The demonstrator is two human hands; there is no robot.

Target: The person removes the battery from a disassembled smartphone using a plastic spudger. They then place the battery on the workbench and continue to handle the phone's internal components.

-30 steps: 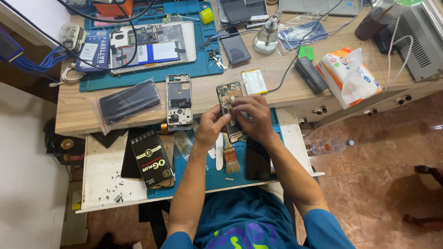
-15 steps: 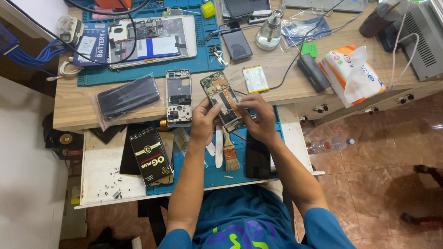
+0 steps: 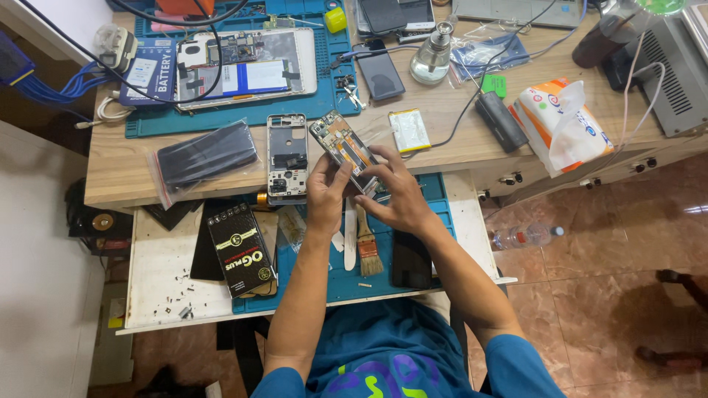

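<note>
Both my hands hold an opened phone (image 3: 344, 144) with its inner boards showing, tilted above the desk edge. My left hand (image 3: 326, 193) grips its lower left side. My right hand (image 3: 394, 193) covers its lower right side, fingers laid across the body. Just left of it a bare phone frame (image 3: 286, 157) lies flat on the wooden desk. Below my hands, on the blue mat (image 3: 335, 274) of the pull-out shelf, lie a small brush (image 3: 367, 243) and a white pry tool (image 3: 349, 239).
A black box (image 3: 241, 250) and a dark phone (image 3: 411, 259) rest on the shelf. On the desk are a bagged dark screen (image 3: 204, 155), an open tablet (image 3: 247, 66), a flat battery (image 3: 409, 130), a glass bottle (image 3: 434, 55) and a tissue pack (image 3: 558, 124). A plastic bottle (image 3: 525, 236) lies on the tiled floor.
My hands and the opened phone have shifted slightly left and the phone has tilted more to the left. Nothing else on the desk has moved.
</note>
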